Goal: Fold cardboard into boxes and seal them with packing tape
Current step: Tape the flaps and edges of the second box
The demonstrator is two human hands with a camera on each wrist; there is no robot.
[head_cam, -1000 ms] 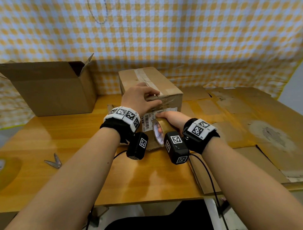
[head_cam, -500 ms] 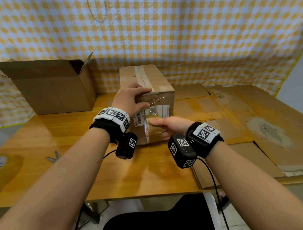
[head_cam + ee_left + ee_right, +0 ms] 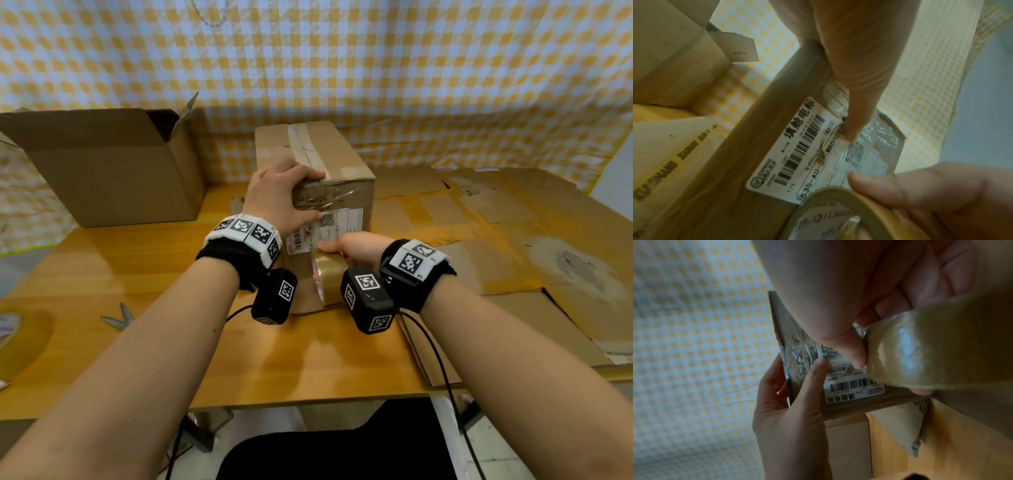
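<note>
A closed cardboard box stands mid-table, with a taped seam along its top and a white shipping label on its near face. My left hand grips the box's near top edge, fingers over the top. Its thumb presses clear tape onto the label. My right hand holds a brown tape roll against the near face, just below the label. In the right wrist view my thumb lies on the roll, beside the left hand.
An open empty cardboard box stands at the back left. Scissors lie on the wooden table to the left. Flattened cardboard sheets cover the table's right side. A checked cloth hangs behind.
The box has turned slightly, so its near face is squarer to me. My left hand stays on the top edge, and the right keeps the roll low on that face.
</note>
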